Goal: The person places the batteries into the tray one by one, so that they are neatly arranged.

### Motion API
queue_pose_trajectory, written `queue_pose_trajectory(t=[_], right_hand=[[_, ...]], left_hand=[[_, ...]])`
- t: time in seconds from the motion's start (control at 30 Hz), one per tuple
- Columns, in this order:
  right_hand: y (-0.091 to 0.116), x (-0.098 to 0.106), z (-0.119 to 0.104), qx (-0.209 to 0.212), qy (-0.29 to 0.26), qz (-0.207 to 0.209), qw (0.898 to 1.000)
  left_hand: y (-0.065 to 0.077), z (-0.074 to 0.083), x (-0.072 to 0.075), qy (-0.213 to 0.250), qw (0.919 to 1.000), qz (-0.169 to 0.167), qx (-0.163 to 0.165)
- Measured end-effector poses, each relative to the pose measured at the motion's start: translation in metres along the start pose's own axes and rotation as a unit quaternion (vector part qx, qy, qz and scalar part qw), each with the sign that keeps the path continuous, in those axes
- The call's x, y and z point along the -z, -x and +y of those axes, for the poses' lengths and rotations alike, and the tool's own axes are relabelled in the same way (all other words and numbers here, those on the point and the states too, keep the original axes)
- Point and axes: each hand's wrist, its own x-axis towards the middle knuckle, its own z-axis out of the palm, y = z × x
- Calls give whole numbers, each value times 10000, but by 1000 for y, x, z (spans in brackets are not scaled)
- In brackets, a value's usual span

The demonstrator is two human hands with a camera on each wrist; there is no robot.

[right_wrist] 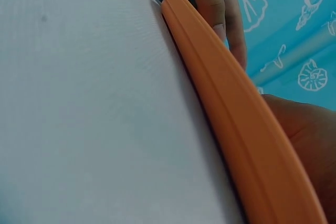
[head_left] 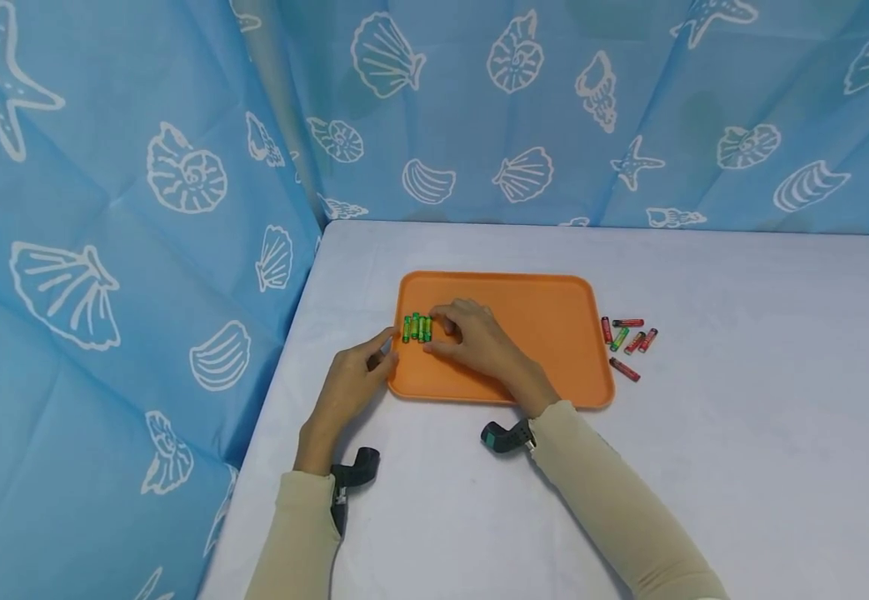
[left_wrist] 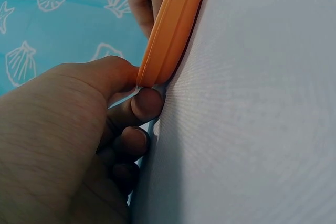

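Blue curtain [head_left: 456, 117] with white shell and starfish prints behind a white table [head_left: 764, 400].

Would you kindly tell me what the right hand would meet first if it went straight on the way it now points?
Most likely the green batteries at the left end of the orange tray; the right hand seems close beside the nearest one, though contact is hard to tell.

The head view is bright; wrist views, dimmer.
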Motion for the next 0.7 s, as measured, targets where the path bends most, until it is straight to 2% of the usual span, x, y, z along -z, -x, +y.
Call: queue_pose_trajectory(t=[0.17, 0.33, 0.53, 0.7], right_hand=[[11, 10, 1, -150, -155, 11, 9998], [34, 29, 6, -496, -279, 159, 9983], [62, 63, 19, -805, -2, 504, 9955], [93, 88, 42, -767, 333, 913, 9923]], left_hand=[[0, 3, 0, -32, 10000, 4, 54], [2, 4, 1, -22, 9994, -44, 330], [3, 5, 1, 45, 9989, -76, 458], [1, 6, 0, 71, 9991, -106, 403]])
